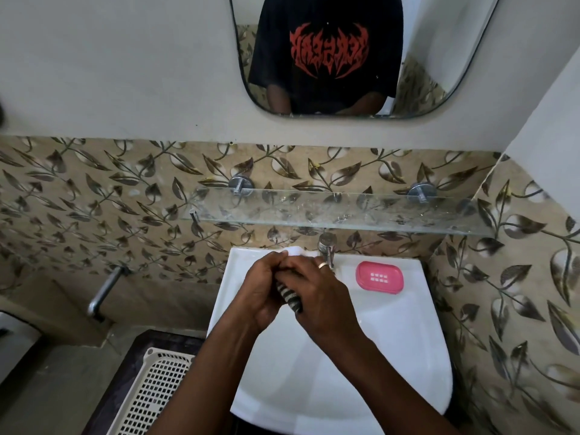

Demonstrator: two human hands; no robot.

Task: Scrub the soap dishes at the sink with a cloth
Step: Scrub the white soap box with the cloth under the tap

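- Reaching in from the bottom edge, two bare forearms cross over the white ceramic sink and meet above its back half.
- To the lower left, beside the sink, a cream perforated plastic basket sits on a dark surface.
- The left hand is curled shut, its fingers wrapped around the upper end of a grey-and-white striped cloth and against a white object.
- The right hand, with a ring on one finger, is closed over the same cloth from the other side; the striped end of the cloth pokes out between the two palms.
- Just beyond the fingertips, a small white soap dish shows only as a pale edge on the sink's back ledge; which hand actually holds it cannot be told.
- Well apart to the right, on the same back ledge, a pink oval plastic soap dish lies flat with its slotted drain panel facing up, untouched.
- Between the two dishes stands a chrome tap, just behind the right hand's knuckles.
- On the left wall a second chrome spout juts out low down.
- Above the sink a clear glass shelf on two round metal brackets spans the leaf-patterned tiles.
- Farthest up, a rounded mirror reflects a person's black shirt with a red print.
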